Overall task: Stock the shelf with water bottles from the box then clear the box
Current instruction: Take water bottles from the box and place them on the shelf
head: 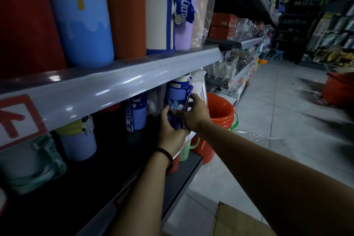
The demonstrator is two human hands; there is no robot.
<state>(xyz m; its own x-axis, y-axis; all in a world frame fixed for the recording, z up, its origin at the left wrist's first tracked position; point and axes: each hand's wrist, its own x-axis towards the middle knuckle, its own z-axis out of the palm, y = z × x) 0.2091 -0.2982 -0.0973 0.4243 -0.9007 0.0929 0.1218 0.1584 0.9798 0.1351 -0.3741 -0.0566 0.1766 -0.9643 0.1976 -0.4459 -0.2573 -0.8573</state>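
Dim shop aisle, pale tiled floor: a cardboard box [235, 220] sits at the bottom edge, cut off, its contents out of sight. Both arms reach to the dark lower shelf [183, 174]. The left hand [170, 130] wraps the lower part of an upright blue water bottle [175, 96], and the right hand [195, 113] curls round its side at the strap. Fingers hide the bottle's foot. Stacked orange buckets [222, 113] stand just beyond.

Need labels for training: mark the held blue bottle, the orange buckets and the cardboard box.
blue bottle [175, 94]: head view, upper body.
orange buckets [220, 106]: head view, inner wall.
cardboard box [236, 221]: head view, visible panel.
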